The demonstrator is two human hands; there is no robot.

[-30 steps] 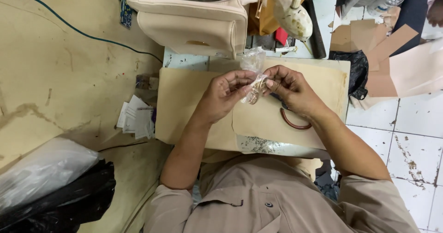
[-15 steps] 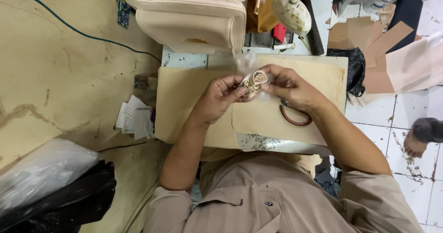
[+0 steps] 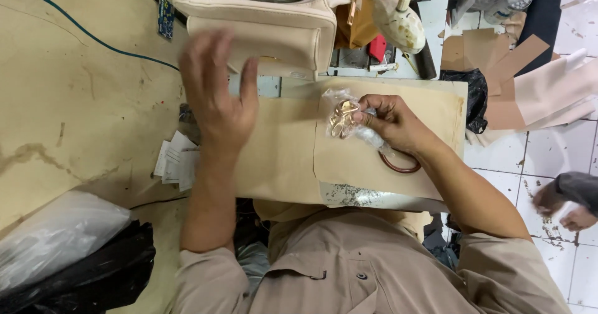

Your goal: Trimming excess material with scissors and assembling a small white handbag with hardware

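small bag of gold hardware pinched over the tan board

the right hand (image 3: 398, 124) is clenched on a little clear plastic bag (image 3: 346, 118) with gold metal rings inside, holding it just above the tan board (image 3: 280, 164) on the counter. the left hand (image 3: 218, 96) is released, fingers spread, holding nothing, hovering off the board's left end close to the cream handbag (image 3: 268, 24) behind it. the film looks thin and slippery while the rings are stiff and probably carry all the weight, so i'd guess pinching through the plastic right onto the metal works best. a brown ring (image 3: 398, 164) lies on the board under the right wrist, paper slips (image 3: 174, 161) sit left of the board.
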